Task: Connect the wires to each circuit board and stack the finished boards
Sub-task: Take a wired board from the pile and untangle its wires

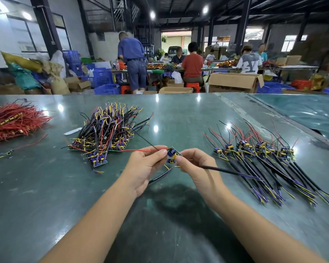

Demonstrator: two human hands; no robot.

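Both hands hold one small green circuit board (173, 153) above the green table (178, 114). My left hand (143, 168) pinches its left end, where a red wire (140, 150) and a thin black wire run off to the left. My right hand (195, 167) pinches the board's right end and a black sleeved cable (222, 169) that trails right. A heap of boards with tangled wires (106, 130) lies ahead to the left. A row of boards with combed-out cables (264, 158) lies to the right.
A bundle of red wires (12, 120) lies at the far left, with a loose yellow-blue lead (0, 156) in front of it. A white slip of paper (72, 131) is beside the heap. Beyond the table, people work among cardboard boxes and blue crates.
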